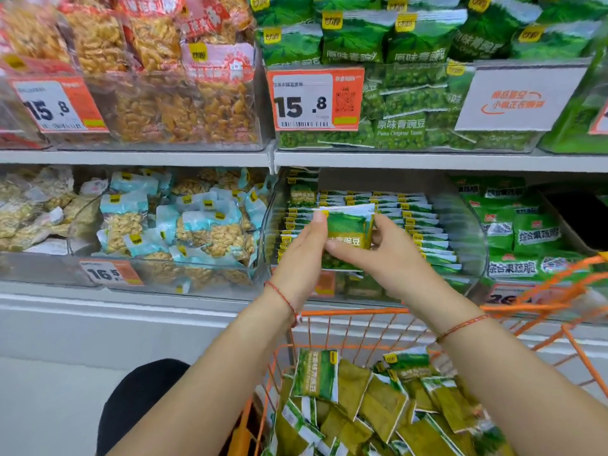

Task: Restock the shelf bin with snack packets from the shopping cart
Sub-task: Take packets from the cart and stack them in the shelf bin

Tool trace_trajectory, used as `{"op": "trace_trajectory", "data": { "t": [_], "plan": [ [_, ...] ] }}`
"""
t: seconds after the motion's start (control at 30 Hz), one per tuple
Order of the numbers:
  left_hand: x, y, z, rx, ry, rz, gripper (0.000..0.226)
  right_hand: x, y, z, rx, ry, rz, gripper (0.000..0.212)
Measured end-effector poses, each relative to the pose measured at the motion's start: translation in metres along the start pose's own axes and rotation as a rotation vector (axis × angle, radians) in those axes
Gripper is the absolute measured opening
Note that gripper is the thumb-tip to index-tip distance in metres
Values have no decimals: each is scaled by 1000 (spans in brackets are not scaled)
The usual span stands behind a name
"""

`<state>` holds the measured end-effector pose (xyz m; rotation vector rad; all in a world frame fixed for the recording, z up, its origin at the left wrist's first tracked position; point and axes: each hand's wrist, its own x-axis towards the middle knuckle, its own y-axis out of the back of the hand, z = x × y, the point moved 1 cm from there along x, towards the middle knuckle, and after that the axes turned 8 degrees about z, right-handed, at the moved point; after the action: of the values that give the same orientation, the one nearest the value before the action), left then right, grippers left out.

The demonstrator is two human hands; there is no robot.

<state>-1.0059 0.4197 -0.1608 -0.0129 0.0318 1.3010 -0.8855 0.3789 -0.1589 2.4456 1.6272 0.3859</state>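
Both my hands hold a small stack of green pea snack packets (349, 230) upright just in front of the clear shelf bin (473, 245) on the lower shelf. My left hand (304, 255) grips the stack's left side with the thumb on the top corner. My right hand (386, 250) grips its right side with the thumb across the front. Rows of the same green packets (424, 222) stand on edge in the bin behind the stack. Below, the orange wire shopping cart (371, 312) holds several loose green packets (378, 403).
The upper shelf carries clear bins of orange snack bags (158, 77) and green pea bags (404, 93) with orange price tags. Left of the target bin is a bin of light blue packets (184, 225). Right of it lie other green bags (523, 238).
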Motion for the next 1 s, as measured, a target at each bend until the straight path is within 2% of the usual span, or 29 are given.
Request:
{"op": "trace_trajectory", "data": {
  "t": [0.1,0.13,0.2,0.23,0.27,0.3,0.33,0.37,0.4,0.43,0.5,0.57,0.63,0.7,0.83,1.0],
  "plan": [
    [29,15,-7,151,-14,-12,39,29,-10,8,-32,-35,-48,27],
    [39,23,-13,189,-101,17,36,41,-13,13,-21,-53,-58,27],
    [54,42,-23,282,-401,172,35,58,-12,19,-32,-73,-75,25],
    [62,52,-31,357,-541,258,35,68,-14,22,-58,-82,-92,38],
    [68,61,-36,424,-643,341,32,78,-16,27,-94,-108,-106,61],
    [76,69,-45,468,-698,413,29,87,-19,31,-138,-137,-108,70],
    [81,75,-48,492,-726,466,28,97,-21,34,-160,-134,-93,60],
    [86,78,-52,495,-729,504,27,105,-26,35,-179,-111,-91,43],
    [92,80,-54,487,-727,518,26,114,-32,37,-186,-109,-87,38],
    [96,80,-54,473,-724,520,27,122,-37,39,-203,-101,-90,44],
    [102,79,-53,451,-705,508,26,139,-49,41,-232,-82,-73,74],
    [107,78,-51,434,-684,505,25,155,-60,45,-213,-106,-55,86],
    [110,78,-51,427,-653,492,26,169,-67,49,-206,-122,-30,75],
    [113,79,-52,400,-591,476,27,178,-76,50,-188,-118,-31,51],
    [116,80,-52,340,-519,457,30,191,-89,60,-178,-67,6,54],
    [116,79,-56,422,-538,418,30,192,-99,68,-304,-44,104,66]
  ]
}}
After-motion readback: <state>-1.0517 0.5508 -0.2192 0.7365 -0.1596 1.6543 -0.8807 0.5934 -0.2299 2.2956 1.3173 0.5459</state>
